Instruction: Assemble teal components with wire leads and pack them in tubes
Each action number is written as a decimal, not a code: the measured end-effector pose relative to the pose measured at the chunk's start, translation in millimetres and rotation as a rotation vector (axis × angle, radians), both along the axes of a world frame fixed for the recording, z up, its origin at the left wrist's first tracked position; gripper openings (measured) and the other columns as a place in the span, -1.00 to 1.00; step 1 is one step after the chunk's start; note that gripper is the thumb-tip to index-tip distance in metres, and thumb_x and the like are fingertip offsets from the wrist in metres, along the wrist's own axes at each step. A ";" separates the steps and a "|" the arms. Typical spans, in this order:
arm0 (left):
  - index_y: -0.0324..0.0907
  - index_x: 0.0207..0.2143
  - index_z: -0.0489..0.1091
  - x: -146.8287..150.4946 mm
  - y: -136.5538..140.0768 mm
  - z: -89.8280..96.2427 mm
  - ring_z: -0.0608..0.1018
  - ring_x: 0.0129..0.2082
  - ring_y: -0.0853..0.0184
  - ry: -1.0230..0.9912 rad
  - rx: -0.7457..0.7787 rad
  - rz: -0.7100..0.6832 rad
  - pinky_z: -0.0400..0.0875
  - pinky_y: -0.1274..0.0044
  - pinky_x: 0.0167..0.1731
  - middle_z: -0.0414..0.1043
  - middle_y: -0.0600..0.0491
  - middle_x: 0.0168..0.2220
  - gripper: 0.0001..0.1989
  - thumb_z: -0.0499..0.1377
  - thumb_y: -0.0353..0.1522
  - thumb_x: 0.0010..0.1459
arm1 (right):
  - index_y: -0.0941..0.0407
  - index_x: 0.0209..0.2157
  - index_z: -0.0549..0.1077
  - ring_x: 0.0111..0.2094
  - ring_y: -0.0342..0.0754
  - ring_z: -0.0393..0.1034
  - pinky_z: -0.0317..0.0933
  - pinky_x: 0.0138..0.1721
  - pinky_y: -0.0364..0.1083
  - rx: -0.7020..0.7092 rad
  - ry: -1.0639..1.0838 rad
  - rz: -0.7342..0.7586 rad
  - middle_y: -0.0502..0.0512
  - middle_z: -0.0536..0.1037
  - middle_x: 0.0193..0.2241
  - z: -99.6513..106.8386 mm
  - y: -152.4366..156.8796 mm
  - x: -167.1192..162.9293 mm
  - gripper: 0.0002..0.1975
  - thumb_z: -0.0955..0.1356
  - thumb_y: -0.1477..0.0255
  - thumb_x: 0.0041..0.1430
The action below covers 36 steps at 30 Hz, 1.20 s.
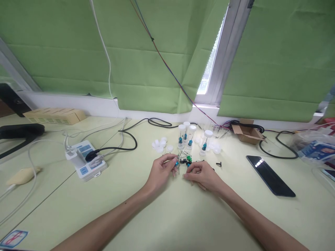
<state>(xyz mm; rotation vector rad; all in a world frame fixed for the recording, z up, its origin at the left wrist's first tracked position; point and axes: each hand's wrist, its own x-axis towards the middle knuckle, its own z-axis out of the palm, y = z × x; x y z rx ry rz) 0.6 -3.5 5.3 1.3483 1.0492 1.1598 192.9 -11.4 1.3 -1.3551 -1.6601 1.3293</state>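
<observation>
My left hand [161,170] pinches a small teal part [177,163] with a thin metal rod [179,170] through or beside it; which one I cannot tell. Close by on the right, my right hand [205,176] is closed, thumb against fingers, and whatever it may hold is hidden. Between and just beyond both hands lies a pile of small black pieces [184,161], green pieces [189,158] and thin rods. Behind the pile stand several clear jars [204,146] with white lids, each with a teal part and a rod inside. A black T-shaped piece [218,164] lies right of the pile.
Loose white lids [160,144] lie left of the jars. A power strip [87,160] with plugs and cables sits at left. A dark phone [270,176] and a small cardboard box [246,133] are at right. Black cable [159,122] runs along the back.
</observation>
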 end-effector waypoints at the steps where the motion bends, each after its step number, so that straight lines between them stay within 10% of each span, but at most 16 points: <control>1: -0.23 -0.25 0.45 0.3 -0.2 0.8 0.44 -0.57 0.38 0.000 0.003 -0.003 0.35 0.53 -0.48 0.41 0.11 -0.57 -0.70 0.23 -0.16 0.13 | 0.16 -0.45 0.48 -0.81 -0.29 0.02 -0.10 -0.78 -0.22 -0.004 0.001 0.005 -0.03 0.49 -0.66 0.4 -0.2 0.3 -0.65 0.47 0.14 -0.02; 15: -0.21 -0.24 0.46 1.5 0.0 -0.7 0.43 -0.58 0.38 0.002 -0.016 -0.028 0.34 0.51 -0.44 0.41 0.12 -0.58 -0.69 0.21 -0.15 0.15 | 0.18 -0.43 0.50 -0.72 -0.30 0.05 -0.15 -0.71 -0.24 -0.148 0.213 0.040 -0.04 0.46 -0.64 1.6 0.2 2.5 -0.68 0.52 0.22 -0.08; 28: -0.22 -0.23 0.48 1.3 2.8 -5.5 0.44 -0.53 0.37 -0.015 0.006 -0.036 0.36 0.52 -0.45 0.43 0.07 -0.50 -0.71 0.22 -0.18 0.13 | 0.16 -0.15 0.44 -0.35 0.00 0.55 0.42 -0.26 0.02 -0.030 0.440 0.166 0.15 0.57 -0.29 -5.3 -0.9 -4.8 -0.61 0.49 0.26 0.03; 36: -0.22 -0.27 0.49 3.2 -0.3 -2.4 0.43 -0.53 0.39 -0.028 -0.016 -0.058 0.35 0.53 -0.46 0.45 0.07 -0.48 -0.74 0.23 -0.21 0.11 | 0.14 -0.33 0.36 -0.46 0.02 0.56 0.43 -0.32 0.04 0.017 0.434 0.093 0.03 0.57 -0.52 -5.6 -4.1 -11.6 -0.67 0.50 0.26 0.01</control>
